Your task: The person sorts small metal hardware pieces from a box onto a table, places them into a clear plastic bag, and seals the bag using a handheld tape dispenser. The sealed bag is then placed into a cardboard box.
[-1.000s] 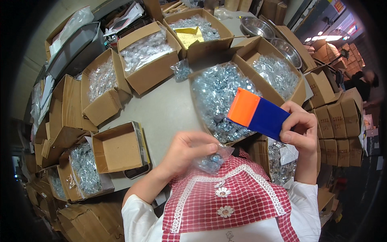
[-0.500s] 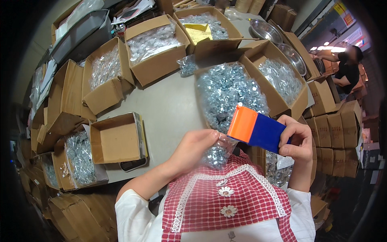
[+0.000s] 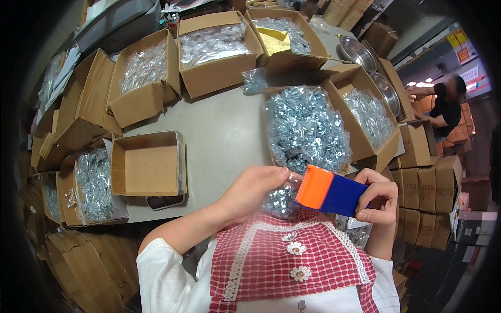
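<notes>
My left hand (image 3: 257,187) pinches the gathered neck of a clear plastic bag of small shiny metal parts (image 3: 282,201), held just above my red checked apron. My right hand (image 3: 380,198) is closed on the blue end of a blue-and-orange tape dispenser (image 3: 334,193). Its orange end, with a toothed edge, lies beside the bag's neck, close to my left fingertips; whether it touches the plastic I cannot tell. Behind both hands is a large heap of bagged metal parts (image 3: 308,125) in a cardboard box. The dispenser partly covers the bag.
Cardboard boxes of bagged parts (image 3: 211,44) ring the grey table (image 3: 224,125). One small bag (image 3: 254,81) lies at the heap's far side. At left stands a small open box (image 3: 148,164) with nothing in it. Metal bowls (image 3: 357,52) and a person in black (image 3: 446,107) are at far right.
The dispenser has turned and lowered, its orange end now more in front of the bag's neck. My left hand keeps its pinch. The whole view has shifted slightly.
</notes>
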`<state>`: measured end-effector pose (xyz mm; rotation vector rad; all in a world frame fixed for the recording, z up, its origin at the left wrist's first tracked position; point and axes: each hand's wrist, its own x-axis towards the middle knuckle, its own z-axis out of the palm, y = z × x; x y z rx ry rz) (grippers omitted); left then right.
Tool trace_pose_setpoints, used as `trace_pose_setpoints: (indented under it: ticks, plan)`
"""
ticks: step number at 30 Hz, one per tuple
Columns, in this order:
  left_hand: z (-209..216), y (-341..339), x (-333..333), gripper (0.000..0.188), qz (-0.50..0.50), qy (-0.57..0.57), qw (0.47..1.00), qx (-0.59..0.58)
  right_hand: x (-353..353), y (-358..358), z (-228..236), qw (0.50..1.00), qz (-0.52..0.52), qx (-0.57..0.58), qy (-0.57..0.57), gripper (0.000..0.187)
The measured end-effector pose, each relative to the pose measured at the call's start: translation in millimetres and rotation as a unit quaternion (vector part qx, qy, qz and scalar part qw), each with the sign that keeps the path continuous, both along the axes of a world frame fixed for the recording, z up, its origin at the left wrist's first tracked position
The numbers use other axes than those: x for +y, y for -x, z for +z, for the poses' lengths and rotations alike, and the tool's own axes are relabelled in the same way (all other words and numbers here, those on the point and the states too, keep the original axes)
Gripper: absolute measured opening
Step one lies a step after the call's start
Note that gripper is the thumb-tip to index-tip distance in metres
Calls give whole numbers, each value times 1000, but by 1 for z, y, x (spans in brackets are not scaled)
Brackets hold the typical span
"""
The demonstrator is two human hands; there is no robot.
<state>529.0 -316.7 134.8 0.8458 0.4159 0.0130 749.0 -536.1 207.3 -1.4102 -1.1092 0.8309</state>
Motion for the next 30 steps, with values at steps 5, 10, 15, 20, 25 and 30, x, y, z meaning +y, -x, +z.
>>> trace_pose_setpoints:
  ticks: [5, 10, 15, 20, 25, 30]
  plan:
    - [-1, 4, -2, 41, -3, 35, 999, 1, 2, -1, -3, 1000, -5, -16, 8, 21]
    - [-3, 5, 0, 43, -6, 23, 1000, -6, 5, 0, -2, 999, -4, -31, 26, 22]
    - [-4, 5, 0, 46, -13, 0, 1000, -13, 7, 3, 3, 998, -13, -47, 43, 24]
    - [-3, 6, 1, 45, -24, -36, 999, -14, 10, 5, 9, 997, -18, -55, 57, 25]
    - [-2, 6, 0, 39, -8, -23, 999, -21, 9, 7, 15, 998, -24, -45, 43, 26]
    - [-1, 7, -1, 45, -24, -45, 998, -31, 8, 6, 19, 998, -30, -34, 44, 27]
